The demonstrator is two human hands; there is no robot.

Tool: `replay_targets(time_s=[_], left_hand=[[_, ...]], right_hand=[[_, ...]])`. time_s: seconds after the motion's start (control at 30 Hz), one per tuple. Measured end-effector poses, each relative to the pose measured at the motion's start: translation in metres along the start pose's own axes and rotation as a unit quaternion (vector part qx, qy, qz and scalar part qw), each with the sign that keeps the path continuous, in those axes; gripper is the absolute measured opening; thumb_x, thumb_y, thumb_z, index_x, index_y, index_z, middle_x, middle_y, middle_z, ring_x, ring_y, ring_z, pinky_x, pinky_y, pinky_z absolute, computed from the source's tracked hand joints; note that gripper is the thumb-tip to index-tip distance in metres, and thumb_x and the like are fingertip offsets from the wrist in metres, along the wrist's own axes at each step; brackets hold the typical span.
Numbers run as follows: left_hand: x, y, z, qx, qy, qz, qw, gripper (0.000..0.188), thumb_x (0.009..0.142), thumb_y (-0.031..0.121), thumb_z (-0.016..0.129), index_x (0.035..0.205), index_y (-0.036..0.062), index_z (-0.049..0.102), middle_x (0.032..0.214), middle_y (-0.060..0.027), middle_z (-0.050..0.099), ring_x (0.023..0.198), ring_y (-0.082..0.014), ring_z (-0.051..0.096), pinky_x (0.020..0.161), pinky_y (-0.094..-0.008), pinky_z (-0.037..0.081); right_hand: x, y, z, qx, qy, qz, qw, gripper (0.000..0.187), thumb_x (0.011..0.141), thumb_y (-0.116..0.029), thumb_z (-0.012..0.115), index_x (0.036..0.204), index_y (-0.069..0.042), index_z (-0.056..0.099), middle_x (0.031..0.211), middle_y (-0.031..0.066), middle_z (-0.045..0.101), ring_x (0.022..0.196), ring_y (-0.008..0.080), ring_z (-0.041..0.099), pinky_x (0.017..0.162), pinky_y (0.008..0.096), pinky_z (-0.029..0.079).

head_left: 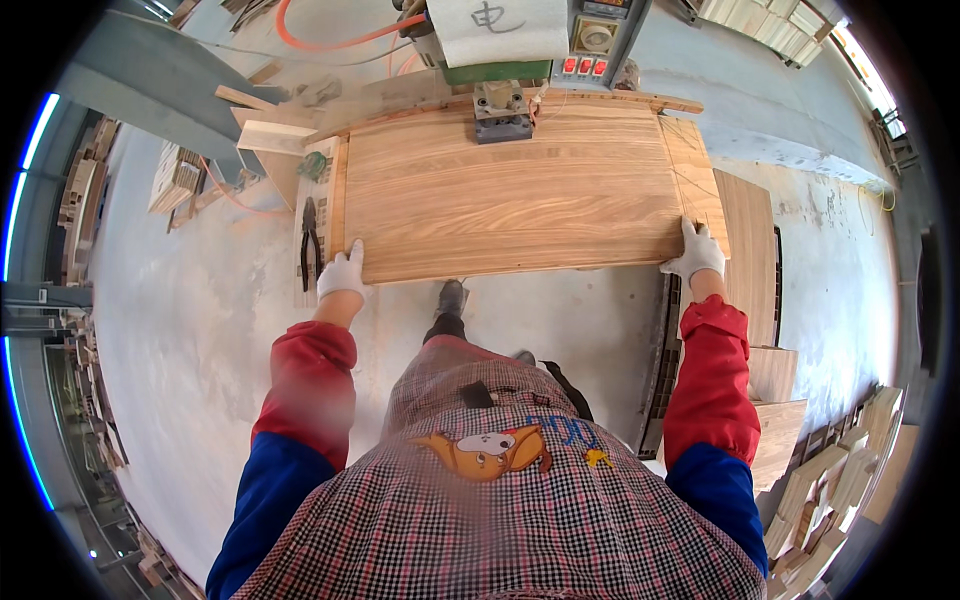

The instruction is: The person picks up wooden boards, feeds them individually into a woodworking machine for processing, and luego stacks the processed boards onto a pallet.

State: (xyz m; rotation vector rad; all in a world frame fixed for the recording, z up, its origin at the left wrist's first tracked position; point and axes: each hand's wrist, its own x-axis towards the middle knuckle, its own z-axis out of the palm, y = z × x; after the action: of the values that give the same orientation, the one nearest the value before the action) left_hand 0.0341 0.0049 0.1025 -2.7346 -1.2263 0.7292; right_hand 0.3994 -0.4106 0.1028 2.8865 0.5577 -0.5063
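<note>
A broad wooden panel (510, 200) with wavy grain lies flat in front of me, its far edge by the metal block (502, 112) of a machine. Paler wood strips run along its left and right ends. At the near left corner, my left hand (343, 272) in a white glove is closed on the panel's edge. My right hand (696, 252), gloved too, grips the near right corner with fingertips on top; its underside is hidden. Black-handled pliers (310, 238) lie just left of the panel, near my left hand.
Behind the metal block stands the green machine (495, 72), with red switches (584, 67) on a control box. More boards are stacked right of the panel (748, 235). Wood pieces (825, 490) lie at the lower right. An orange hose (335, 45) curves at the back left.
</note>
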Motion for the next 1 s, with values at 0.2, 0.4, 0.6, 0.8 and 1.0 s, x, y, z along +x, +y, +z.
replay_targets(time_s=[0.2, 0.4, 0.6, 0.8, 1.0], left_hand=[[-0.0014, 0.0021, -0.0017, 0.014, -0.007, -0.005, 1.000, 0.092, 0.071, 0.037, 0.076, 0.146, 0.0196, 0.025, 0.121, -0.0139, 0.052, 0.106, -0.0305, 0.058, 0.086, -0.0395, 0.051], [-0.0020, 0.0042, -0.0037, 0.016, -0.016, -0.008, 1.000, 0.093, 0.072, 0.036, 0.075, 0.147, 0.0201, 0.023, 0.123, -0.0137, 0.051, 0.110, -0.0296, 0.056, 0.088, -0.0389, 0.050], [-0.0019, 0.0041, -0.0024, 0.019, -0.015, -0.009, 1.000, 0.093, 0.072, 0.036, 0.075, 0.147, 0.0206, 0.022, 0.124, -0.0138, 0.050, 0.112, -0.0291, 0.055, 0.089, -0.0388, 0.050], [-0.0013, 0.0052, -0.0023, 0.030, -0.019, -0.012, 0.999, 0.094, 0.072, 0.036, 0.076, 0.147, 0.0211, 0.021, 0.122, -0.0131, 0.051, 0.110, -0.0288, 0.055, 0.088, -0.0389, 0.051], [-0.0014, 0.0032, -0.0021, 0.033, -0.018, -0.015, 0.999, 0.094, 0.071, 0.036, 0.076, 0.147, 0.0206, 0.022, 0.121, -0.0129, 0.052, 0.110, -0.0286, 0.056, 0.088, -0.0389, 0.051]], right_hand=[[-0.0004, -0.0015, -0.0001, -0.006, 0.000, 0.002, 1.000, 0.108, 0.054, -0.039, 0.087, 0.143, -0.020, 0.029, 0.139, 0.0182, 0.040, 0.117, 0.0341, 0.052, 0.089, 0.0426, 0.050], [0.0002, -0.0006, 0.0011, -0.008, 0.000, 0.006, 1.000, 0.108, 0.053, -0.039, 0.086, 0.143, -0.020, 0.028, 0.139, 0.0186, 0.040, 0.117, 0.0345, 0.052, 0.089, 0.0431, 0.050], [-0.0005, -0.0006, -0.0003, -0.010, 0.000, 0.000, 1.000, 0.107, 0.054, -0.039, 0.086, 0.142, -0.019, 0.029, 0.137, 0.0194, 0.041, 0.116, 0.0356, 0.053, 0.089, 0.0435, 0.050], [-0.0049, -0.0043, -0.0049, 0.011, -0.005, 0.004, 1.000, 0.101, 0.057, -0.032, 0.086, 0.141, -0.018, 0.031, 0.137, 0.0187, 0.040, 0.117, 0.0366, 0.051, 0.091, 0.0429, 0.049], [-0.0065, -0.0059, -0.0071, 0.015, -0.009, 0.004, 1.000, 0.101, 0.057, -0.032, 0.086, 0.140, -0.018, 0.032, 0.136, 0.0184, 0.041, 0.116, 0.0365, 0.052, 0.091, 0.0430, 0.049]])
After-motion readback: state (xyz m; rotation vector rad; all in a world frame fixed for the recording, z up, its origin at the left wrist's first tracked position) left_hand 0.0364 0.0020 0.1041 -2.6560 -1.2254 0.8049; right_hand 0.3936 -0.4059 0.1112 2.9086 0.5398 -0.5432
